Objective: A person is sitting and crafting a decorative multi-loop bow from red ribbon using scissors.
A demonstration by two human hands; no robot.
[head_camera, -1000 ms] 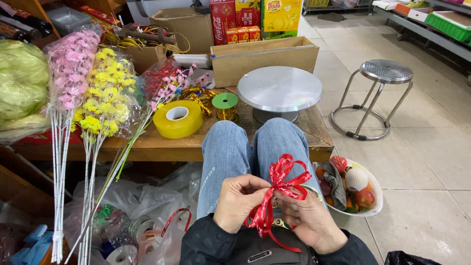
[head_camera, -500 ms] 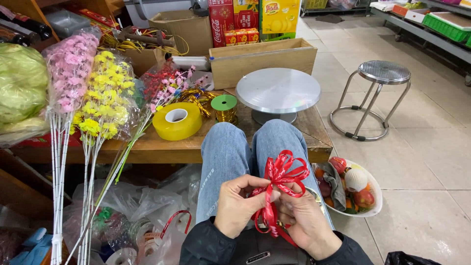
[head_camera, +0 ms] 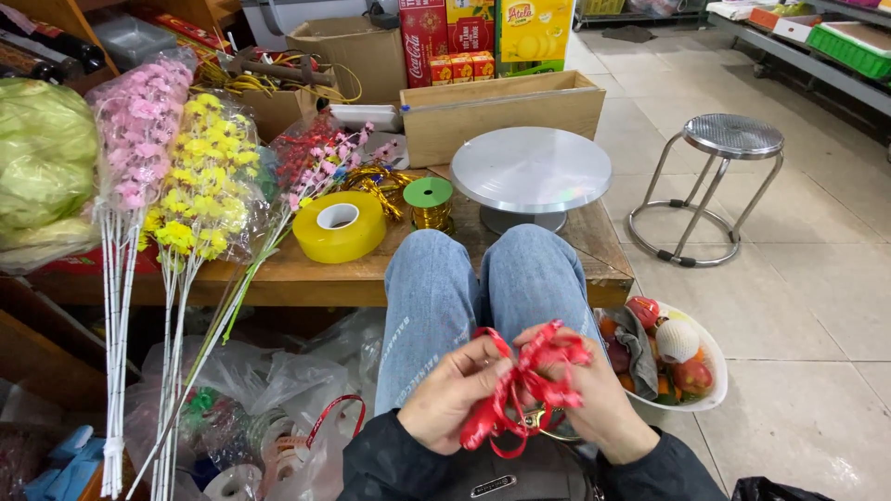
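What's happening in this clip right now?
A seated person works a red ribbon over their lap, the left hand pinching it near the middle and the right hand gathering its loops. Ahead, a low wooden table carries a yellow ribbon roll and a metal turntable. A fruit bowl sits on the floor.

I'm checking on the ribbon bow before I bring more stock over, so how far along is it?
Done: the glossy red ribbon is already gathered into several loops. In hand: the left hand pinches the bunch at its middle while the right hand holds the loops, both in a closed grip. Left: no finished knot shows and loose tails hang below; the yellow tape roll on the wooden table sits untouched.
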